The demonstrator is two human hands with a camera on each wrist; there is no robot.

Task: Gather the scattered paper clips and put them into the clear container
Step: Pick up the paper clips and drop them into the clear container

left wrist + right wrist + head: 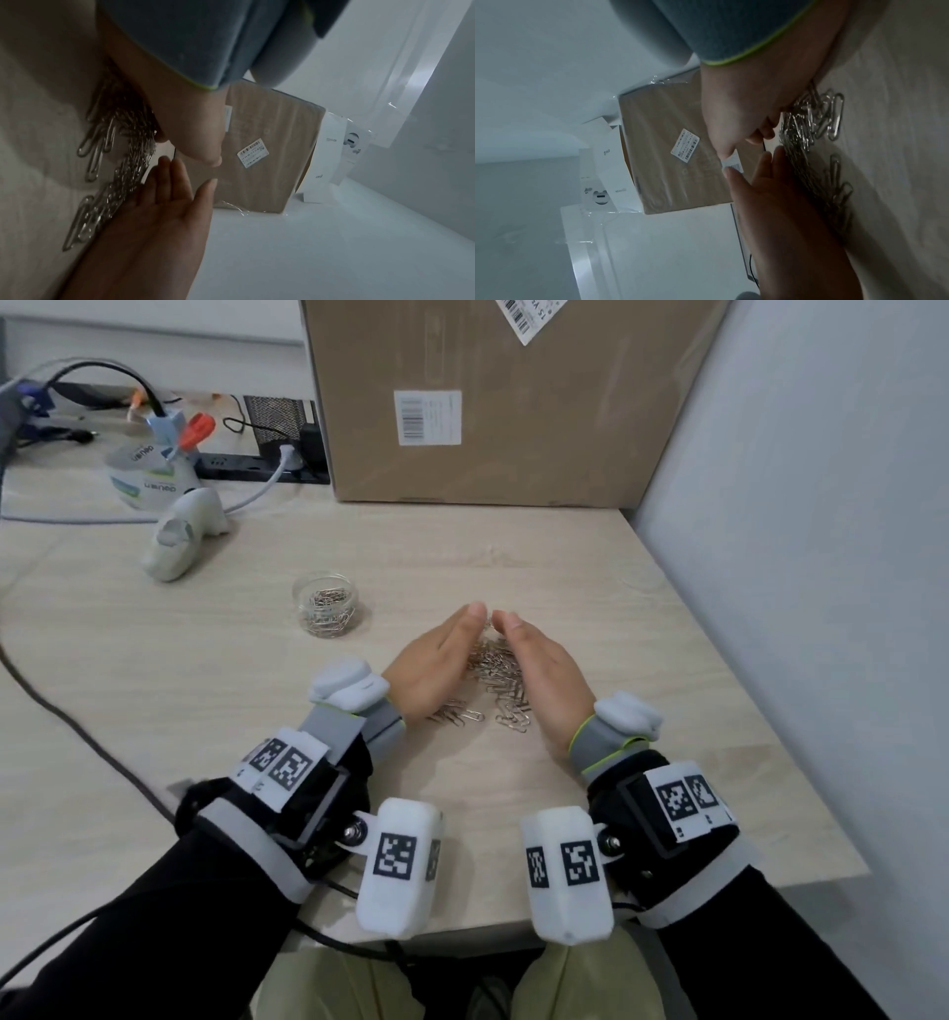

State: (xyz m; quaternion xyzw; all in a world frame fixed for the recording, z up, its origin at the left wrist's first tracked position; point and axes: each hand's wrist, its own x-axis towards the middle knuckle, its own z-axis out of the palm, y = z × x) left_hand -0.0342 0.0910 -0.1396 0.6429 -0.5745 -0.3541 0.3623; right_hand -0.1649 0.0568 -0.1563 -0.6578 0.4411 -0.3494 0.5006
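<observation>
A heap of silver paper clips (pixel 495 665) lies on the wooden table (pixel 205 690), hemmed in by my two hands. My left hand (pixel 436 660) and right hand (pixel 544 675) stand on edge with straight fingers, their tips nearly meeting at the far end. A few clips (pixel 457 711) lie loose near the heels of my palms. The clear container (pixel 324 606) stands upright to the far left of the hands, holding several clips. The left wrist view shows the left hand (pixel 190 125) and the clips (pixel 120 154). The right wrist view shows the right hand (pixel 752 105) pressed against the clips (pixel 805 130).
A big cardboard box (pixel 493 403) stands at the back of the table. A white handheld device (pixel 179 536), tape rolls (pixel 149 474) and a power strip (pixel 257 467) sit at the back left. A dark cable (pixel 77 726) crosses the left side. A wall (pixel 821 557) borders the right.
</observation>
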